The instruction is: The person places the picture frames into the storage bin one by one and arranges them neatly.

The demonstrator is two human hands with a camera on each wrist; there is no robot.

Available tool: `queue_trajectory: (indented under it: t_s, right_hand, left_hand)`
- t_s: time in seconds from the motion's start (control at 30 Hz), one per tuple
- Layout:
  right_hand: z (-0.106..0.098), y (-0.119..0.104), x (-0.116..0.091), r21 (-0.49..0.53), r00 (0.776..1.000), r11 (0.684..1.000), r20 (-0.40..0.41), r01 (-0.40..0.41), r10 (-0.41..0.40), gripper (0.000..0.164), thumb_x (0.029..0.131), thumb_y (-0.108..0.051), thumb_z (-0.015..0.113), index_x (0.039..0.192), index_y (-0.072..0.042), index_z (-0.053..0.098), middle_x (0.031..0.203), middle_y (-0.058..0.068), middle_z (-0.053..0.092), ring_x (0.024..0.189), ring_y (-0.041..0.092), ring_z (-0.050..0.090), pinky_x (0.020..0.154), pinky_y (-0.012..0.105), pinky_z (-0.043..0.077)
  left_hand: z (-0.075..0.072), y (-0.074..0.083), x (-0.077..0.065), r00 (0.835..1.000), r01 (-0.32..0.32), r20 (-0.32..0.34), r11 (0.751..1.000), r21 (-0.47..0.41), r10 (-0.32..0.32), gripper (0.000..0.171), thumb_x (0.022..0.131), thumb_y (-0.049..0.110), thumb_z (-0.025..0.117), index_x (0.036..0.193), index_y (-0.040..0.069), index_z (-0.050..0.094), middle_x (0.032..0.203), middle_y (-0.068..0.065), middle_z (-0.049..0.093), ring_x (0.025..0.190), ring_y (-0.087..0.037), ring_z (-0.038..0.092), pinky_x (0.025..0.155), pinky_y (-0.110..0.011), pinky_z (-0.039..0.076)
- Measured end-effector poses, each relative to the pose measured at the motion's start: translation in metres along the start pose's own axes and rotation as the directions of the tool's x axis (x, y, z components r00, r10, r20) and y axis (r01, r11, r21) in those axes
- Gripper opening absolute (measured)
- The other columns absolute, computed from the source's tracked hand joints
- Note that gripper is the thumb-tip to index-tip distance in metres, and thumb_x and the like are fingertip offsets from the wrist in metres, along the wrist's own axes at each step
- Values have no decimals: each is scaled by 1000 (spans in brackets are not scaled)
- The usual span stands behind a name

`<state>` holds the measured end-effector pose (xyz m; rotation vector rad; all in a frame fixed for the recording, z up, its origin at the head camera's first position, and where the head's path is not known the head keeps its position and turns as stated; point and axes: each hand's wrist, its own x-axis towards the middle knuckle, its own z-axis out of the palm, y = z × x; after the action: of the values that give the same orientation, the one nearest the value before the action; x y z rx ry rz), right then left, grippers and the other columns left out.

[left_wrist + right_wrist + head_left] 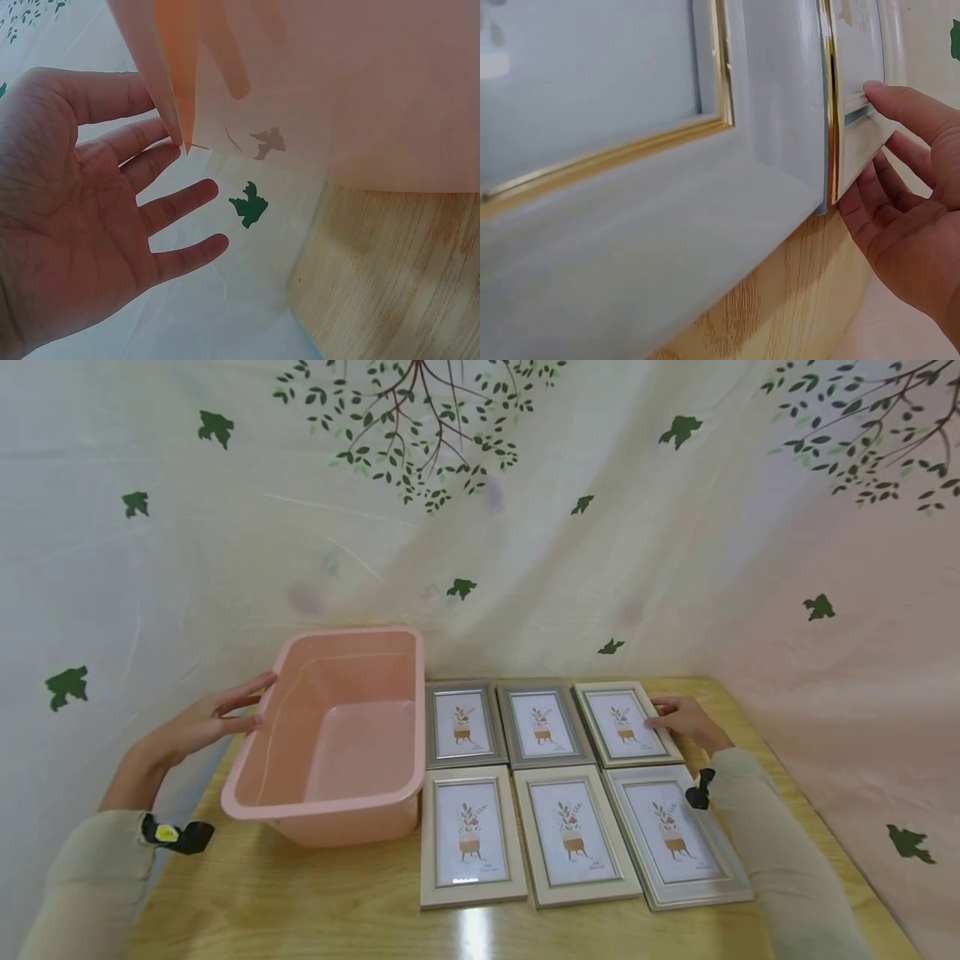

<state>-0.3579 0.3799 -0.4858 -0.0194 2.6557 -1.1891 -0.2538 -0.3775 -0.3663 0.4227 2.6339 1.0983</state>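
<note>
At the left of the head view stands a pink plastic basin [367, 752]. My left hand [217, 714] grips its left rim between thumb and fingers; the left wrist view shows the lower fingers [184, 255] spread outside the wall. My right hand [686, 720] pinches the right edge of a cream picture frame [667, 743] in the back row. In the right wrist view, the thumb [911, 109] lies on the frame's face and the other fingers curl against its side and underside. A whitish frame [735, 872] lies just in front of it.
Two grey frames [498, 727] lie in the back row, between basin and cream frame. Two more cream frames [517, 860] lie in front. All show the same potted-plant print. The wooden table [322, 902] meets a cloth backdrop [525, 568] with leaf patterns behind.
</note>
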Motion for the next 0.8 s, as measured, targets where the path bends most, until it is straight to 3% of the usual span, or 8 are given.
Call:
queue_trajectory:
  t_s: [0.13, 0.4, 0.63, 0.8]
  right_hand:
    - [1, 2, 3, -15, 1000, 1000, -15, -13, 13, 65, 94, -17, 73, 146, 11, 46, 133, 36, 54, 100, 26, 59, 76, 21, 51]
    - [5, 4, 5, 11, 998, 1000, -61, -27, 28, 63, 93, -15, 75, 145, 9, 49, 128, 35, 58, 86, 16, 62, 71, 22, 53]
    - [7, -2, 5, -18, 995, 998, -86, -56, 54, 64, 96, -23, 71, 149, 5, 47, 135, 34, 56, 101, 29, 63, 77, 21, 50]
    - [7, -4, 4, 32, 996, 999, -81, -42, 44, 64, 96, -19, 71, 149, 5, 46, 136, 38, 56, 94, 23, 68, 72, 21, 54]
  left_hand:
    - [0, -1, 0, 1000, 7, -2, 1000, -3, -7, 74, 105, 25, 55, 165, 17, 12, 170, -22, 12, 146, -53, 26, 102, -76, 36]
    - [1, 0, 0, 1000, 14, -6, 1000, -12, -14, 75, 105, 26, 55, 165, 15, 13, 170, -22, 11, 147, -54, 24, 102, -78, 34]
    - [1, 2, 0, 1000, 18, -16, 1000, -12, -18, 75, 104, 27, 55, 165, 15, 13, 170, -23, 12, 147, -55, 24, 101, -80, 32]
    - [1, 3, 0, 1000, 22, -11, 1000, -10, -22, 75, 104, 27, 56, 165, 13, 14, 170, -23, 12, 147, -56, 24, 101, -82, 30]
